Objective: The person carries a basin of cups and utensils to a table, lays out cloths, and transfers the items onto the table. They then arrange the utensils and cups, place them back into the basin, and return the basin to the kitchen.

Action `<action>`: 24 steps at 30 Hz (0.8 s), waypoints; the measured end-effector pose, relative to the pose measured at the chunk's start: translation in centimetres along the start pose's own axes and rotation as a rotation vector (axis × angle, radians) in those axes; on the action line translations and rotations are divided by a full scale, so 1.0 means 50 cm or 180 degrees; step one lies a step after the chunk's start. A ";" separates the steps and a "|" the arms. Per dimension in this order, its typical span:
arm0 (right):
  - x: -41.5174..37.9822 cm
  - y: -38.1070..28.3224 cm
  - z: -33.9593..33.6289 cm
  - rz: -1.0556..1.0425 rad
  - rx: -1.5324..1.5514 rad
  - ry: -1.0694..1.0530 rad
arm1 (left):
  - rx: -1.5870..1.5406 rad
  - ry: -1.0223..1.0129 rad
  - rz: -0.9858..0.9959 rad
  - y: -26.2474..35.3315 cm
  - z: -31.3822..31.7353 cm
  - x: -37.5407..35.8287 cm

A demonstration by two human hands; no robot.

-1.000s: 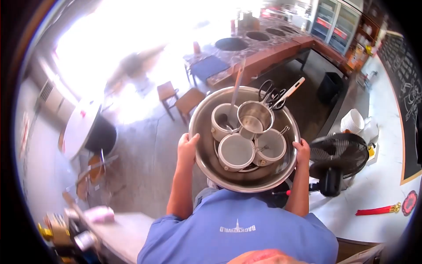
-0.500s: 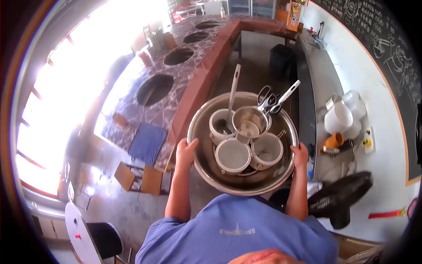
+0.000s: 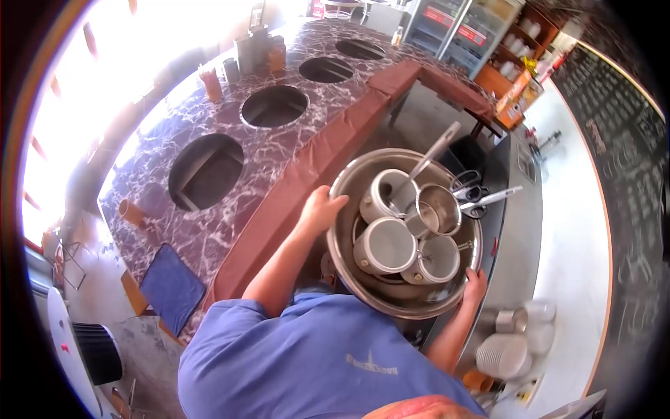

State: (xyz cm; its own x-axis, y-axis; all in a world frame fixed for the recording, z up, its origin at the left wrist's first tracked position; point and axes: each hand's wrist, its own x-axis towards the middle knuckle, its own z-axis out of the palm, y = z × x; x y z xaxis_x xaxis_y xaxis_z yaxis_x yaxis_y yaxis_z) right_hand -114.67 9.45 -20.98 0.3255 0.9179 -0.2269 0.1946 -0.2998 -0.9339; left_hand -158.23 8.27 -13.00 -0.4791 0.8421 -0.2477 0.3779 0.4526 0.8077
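A person in a blue shirt (image 3: 286,363) carries a wide metal basin (image 3: 388,306) out front, between the marbled table (image 3: 271,148) on the left and the counter (image 3: 522,230) on the right. The left hand (image 3: 323,209) pinches the basin's left rim, thumb over the edge. The right hand (image 3: 475,285) clasps the near right rim; I can't make out all its fingers. Three pots (image 3: 384,246) sit close together inside, beside a metal pan (image 3: 440,211). Scissors (image 3: 472,190) poke out at the far right. A blue cloth (image 3: 172,288) lies at the table's near end.
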 end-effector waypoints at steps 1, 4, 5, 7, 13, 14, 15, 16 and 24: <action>0.051 0.015 0.030 0.0018 -0.0015 -0.0109 | -0.0054 -0.0012 0.0028 -0.004 0.023 0.045; 0.144 0.011 0.061 -0.0115 0.0326 0.0031 | 0.0002 -0.0135 -0.0144 0.053 0.040 0.119; 0.170 0.001 0.060 -0.0149 -0.0007 0.0086 | -0.0069 -0.0221 -0.0256 0.084 0.045 0.132; 0.217 -0.008 0.053 -0.0041 -0.0088 0.0153 | 0.0130 -0.0207 -0.0034 0.094 0.083 0.201; 0.357 -0.115 0.096 -0.0079 -0.0364 0.0364 | 0.0017 -0.0280 0.0039 0.132 0.156 0.360; 0.408 -0.122 0.107 -0.0038 -0.0366 0.0230 | -0.0104 -0.0325 -0.0099 0.160 0.157 0.384; 0.447 -0.140 0.112 -0.0026 -0.0411 0.0232 | -0.0172 -0.0233 0.0000 0.154 0.171 0.405; 0.512 -0.172 0.133 -0.0177 -0.0405 0.0204 | -0.0089 -0.0023 0.0181 0.113 0.205 0.456; 0.746 -0.229 0.250 -0.0442 -0.0414 -0.0419 | -0.0012 0.0181 -0.0147 0.127 0.243 0.568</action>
State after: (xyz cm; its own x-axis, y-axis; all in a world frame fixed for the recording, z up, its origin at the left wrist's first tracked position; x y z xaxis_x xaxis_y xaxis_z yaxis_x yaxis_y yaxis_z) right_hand -116.31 50.35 -22.18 0.1654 0.9762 -0.1406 0.3496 -0.1913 -0.9172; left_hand -159.78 38.62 -21.41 -0.5403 0.8022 -0.2540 0.3515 0.4894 0.7981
